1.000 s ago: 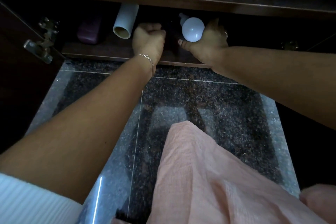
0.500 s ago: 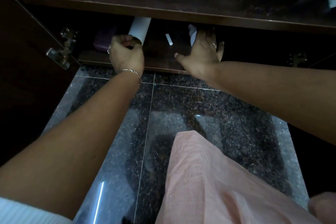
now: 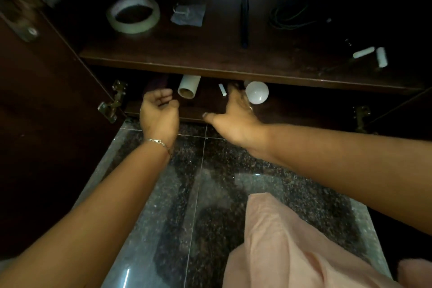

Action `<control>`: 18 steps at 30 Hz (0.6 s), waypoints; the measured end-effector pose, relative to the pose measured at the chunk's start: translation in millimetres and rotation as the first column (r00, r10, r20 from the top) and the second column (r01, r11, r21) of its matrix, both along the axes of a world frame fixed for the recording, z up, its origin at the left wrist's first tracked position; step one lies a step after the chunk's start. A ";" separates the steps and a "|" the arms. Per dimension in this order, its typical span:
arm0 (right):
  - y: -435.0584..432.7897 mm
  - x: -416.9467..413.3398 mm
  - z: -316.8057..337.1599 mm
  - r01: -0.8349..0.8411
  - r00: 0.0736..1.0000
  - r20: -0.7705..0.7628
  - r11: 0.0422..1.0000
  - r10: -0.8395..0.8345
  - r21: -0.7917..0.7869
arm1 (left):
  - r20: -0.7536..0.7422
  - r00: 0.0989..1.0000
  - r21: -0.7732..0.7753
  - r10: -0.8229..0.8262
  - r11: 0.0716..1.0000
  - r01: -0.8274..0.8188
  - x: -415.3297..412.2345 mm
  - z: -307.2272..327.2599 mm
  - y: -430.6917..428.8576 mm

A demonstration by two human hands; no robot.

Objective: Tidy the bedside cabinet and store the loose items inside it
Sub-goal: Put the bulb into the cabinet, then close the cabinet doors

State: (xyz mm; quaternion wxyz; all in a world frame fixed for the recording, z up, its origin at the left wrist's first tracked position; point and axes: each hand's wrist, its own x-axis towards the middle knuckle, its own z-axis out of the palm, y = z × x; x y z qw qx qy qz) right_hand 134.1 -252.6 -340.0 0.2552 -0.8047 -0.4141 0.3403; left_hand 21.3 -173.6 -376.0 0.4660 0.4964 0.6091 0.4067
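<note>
1. Dark speckled floor (image 3: pixel 210 194) of polished stone runs up to an open wooden cabinet (image 3: pixel 46 124); its left door stands swung out, hinges (image 3: pixel 112 103) showing.
2. Upper shelf (image 3: pixel 210 63) carries a tape roll (image 3: pixel 133 14) at the left; a small clear packet (image 3: pixel 188 14) lies beside it; a thin black stick (image 3: pixel 244 21) lies further right; a coil of dark wire (image 3: pixel 289 17) sits near the back; two small white cylinders (image 3: pixel 371 54) rest near the right end.
3. Lower shelf (image 3: pixel 205 105) holds a white tube (image 3: pixel 189 86) lying with its open end facing out; a small white piece (image 3: pixel 222 89) lies to its right; a white bulb (image 3: pixel 256 92) rests further right, base toward the back; a dark purplish thing sits behind the tube, too dim to identify.
4. Left hand (image 3: pixel 160 112) hovers at the shelf's front edge, just left of the tube; its fingers are loosely curled and it holds nothing; a thin bracelet (image 3: pixel 159 142) circles the wrist.
5. Right hand (image 3: pixel 233 117) is spread with the thumb out to the left; its fingers reach in just beside the bulb, blurred; I cannot tell whether they touch it; nothing is gripped.
6. Pink cloth (image 3: pixel 292 241) covers the person's knee at the lower right.
</note>
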 end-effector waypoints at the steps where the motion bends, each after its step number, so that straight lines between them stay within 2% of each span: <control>1: -0.6 -5.1 8.9 -0.003 0.999 -0.052 1.000 0.003 -0.003 | 0.017 1.000 -0.014 -0.008 1.000 0.008 -3.7 5.2 -5.0; 7: -5.9 -49.2 72.6 -0.045 0.954 -0.297 0.999 0.041 -0.007 | 0.101 0.983 -0.055 -0.151 0.986 0.157 -39.9 48.4 -23.4; 14: 2.6 -106.3 145.5 -0.171 0.901 -0.387 0.981 0.195 0.095 | 0.135 0.947 -0.030 -0.291 0.954 0.297 -99.2 131.3 -11.7; 16: 6.3 -119.1 161.1 -0.187 0.886 -0.405 0.973 0.227 0.137 | 0.085 0.950 0.036 -0.300 0.954 0.298 -121.6 157.0 -7.8; 18: 10.4 -134.0 173.0 -0.185 0.882 -0.401 0.964 0.249 0.191 | -0.090 0.955 0.144 -0.283 0.945 0.293 -146.5 182.1 -8.6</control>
